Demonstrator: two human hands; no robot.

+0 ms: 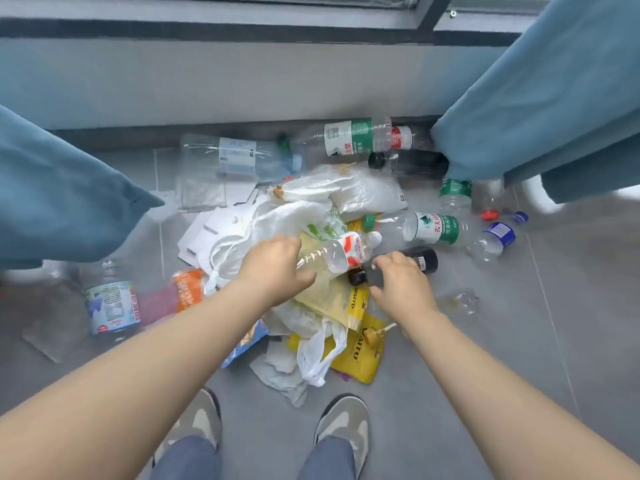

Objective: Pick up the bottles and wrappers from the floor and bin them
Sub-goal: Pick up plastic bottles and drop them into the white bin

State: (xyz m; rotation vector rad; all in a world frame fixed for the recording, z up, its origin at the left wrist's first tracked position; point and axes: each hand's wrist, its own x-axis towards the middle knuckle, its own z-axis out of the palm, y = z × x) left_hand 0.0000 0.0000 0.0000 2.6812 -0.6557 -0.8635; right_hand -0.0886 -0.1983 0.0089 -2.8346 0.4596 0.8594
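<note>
Plainly, the left hand (273, 268) grips the clear bottle (341, 252); the right hand (401, 285) curls round the dark bottle (426, 259), lying crosswise beneath.

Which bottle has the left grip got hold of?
The clear plastic bottle with the red-and-white label and white cap, lying on the white plastic bags. Only this one is held by the left grip, round its bottom end.

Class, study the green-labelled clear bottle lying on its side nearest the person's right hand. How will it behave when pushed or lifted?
The green-labelled bottle looks empty, so probably light. Lying on its round side on the smooth floor, it would likely roll if nudged. Its thin clear walls may dent under a firm grip.
</note>
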